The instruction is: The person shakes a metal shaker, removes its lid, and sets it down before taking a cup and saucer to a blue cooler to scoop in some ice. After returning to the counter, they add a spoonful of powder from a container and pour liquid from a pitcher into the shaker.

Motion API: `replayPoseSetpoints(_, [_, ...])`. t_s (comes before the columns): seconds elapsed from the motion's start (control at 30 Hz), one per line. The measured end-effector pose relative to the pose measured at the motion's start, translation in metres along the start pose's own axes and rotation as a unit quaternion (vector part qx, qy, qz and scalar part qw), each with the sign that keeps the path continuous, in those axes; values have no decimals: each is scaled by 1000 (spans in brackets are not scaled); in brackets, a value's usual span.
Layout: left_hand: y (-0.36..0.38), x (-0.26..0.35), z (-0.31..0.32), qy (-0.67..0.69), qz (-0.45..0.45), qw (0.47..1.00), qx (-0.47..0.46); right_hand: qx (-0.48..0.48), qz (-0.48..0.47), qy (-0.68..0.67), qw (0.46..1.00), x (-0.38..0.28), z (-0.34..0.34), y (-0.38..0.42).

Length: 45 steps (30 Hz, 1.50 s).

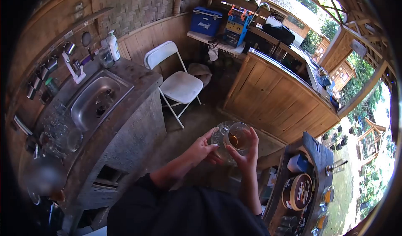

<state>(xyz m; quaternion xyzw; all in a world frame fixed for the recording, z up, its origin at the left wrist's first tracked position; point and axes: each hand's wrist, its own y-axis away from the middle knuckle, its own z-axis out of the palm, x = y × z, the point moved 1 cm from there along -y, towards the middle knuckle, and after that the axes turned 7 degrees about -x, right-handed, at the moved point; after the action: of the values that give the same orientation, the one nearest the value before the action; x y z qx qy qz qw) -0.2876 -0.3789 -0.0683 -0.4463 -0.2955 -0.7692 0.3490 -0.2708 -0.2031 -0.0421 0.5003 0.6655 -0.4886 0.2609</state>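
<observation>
In our right hand [248, 154], the fingers are curved around a clear glass [244, 129] with some amber liquid [237, 141]. Its mouth points up toward us, and its long axis runs nearly along our view, so we cannot tell its exact tilt. Our left hand [201, 150] holds a clear saucer [219, 131] by the edge. Both are before our body, between the sink counter [140, 79] and the shelf [279, 162].

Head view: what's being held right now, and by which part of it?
Left grip holds a clear dish by its rim; right grip holds a clear cup of brown liquid around its side.
</observation>
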Motion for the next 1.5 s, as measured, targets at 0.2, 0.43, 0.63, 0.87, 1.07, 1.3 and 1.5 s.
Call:
replayPoseSetpoints(0.2, [-57, 21, -35, 11, -7, 1000, 26, -29, 5, -11, 1000, 35, 14, -69])
replayPoseSetpoints(0.43, [-161, 48, -68, 16, 13, 999, 40, -51, -22, -21, 998, 98, 5, -177])
replayPoseSetpoints(0.63, [-237, 64, -96, 33, 23, 998, 51, -109, -36, -14, 993, 132, -3, -262])
replayPoseSetpoints(0.87, [-303, 85, -141, 16, -1, 995, 99, -149, -25, -68, 986, 183, 19, -341])
replayPoseSetpoints(1.07, [-384, 109, -206, 20, -4, 996, 89, -157, -8, -81, 984, 237, 50, -430])
replayPoseSetpoints(1.3, [-486, 153, -292, 10, -3, 998, 57, -132, 12, -105, 986, 293, 90, -539])
replayPoseSetpoints(1.5, [-555, 188, -341, 13, -34, 999, 35, -106, 43, -111, 987, 327, 111, -615])
